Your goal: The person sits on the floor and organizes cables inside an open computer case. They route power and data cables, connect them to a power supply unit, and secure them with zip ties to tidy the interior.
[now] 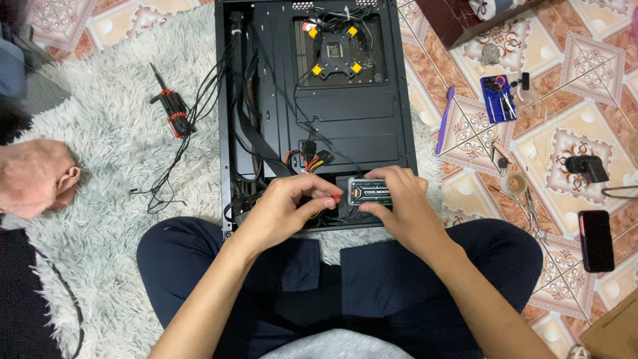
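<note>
Right now the right hand (405, 203) is clamped on a small dark box (367, 191) with a pale label, fingers curled over its top edge and thumb pressed along its lower side. That box sits at the near end of the open black computer case (319, 119), just inside the case's lower right corner. The left hand (287, 207) is closed beside it, fingertips pinched together on something small with a red tip, touching or nearly touching the box's left end; what exactly it grips is too small to tell. Under the left hand a tangle of black cables (249, 153) runs along the case's left side, and a cluster of red, yellow and orange wires (312, 161) lies just above the hands, toward the case's middle. At the far end of the case sits a black cross-shaped bracket with yellow pads (333, 50).

The case lies flat on a shaggy white rug (113, 146). Left of the case, on the rug, rests a bundle of black cable ties with red bands (173, 110). Right of the case, on the patterned tile floor (571, 133), lie a purple stick-shaped tool (444, 121), a blue tool kit (498, 98) and, nearer the person, a dark phone (596, 240). Well left of the case, part of another person (33, 179) shows at the picture's edge.
</note>
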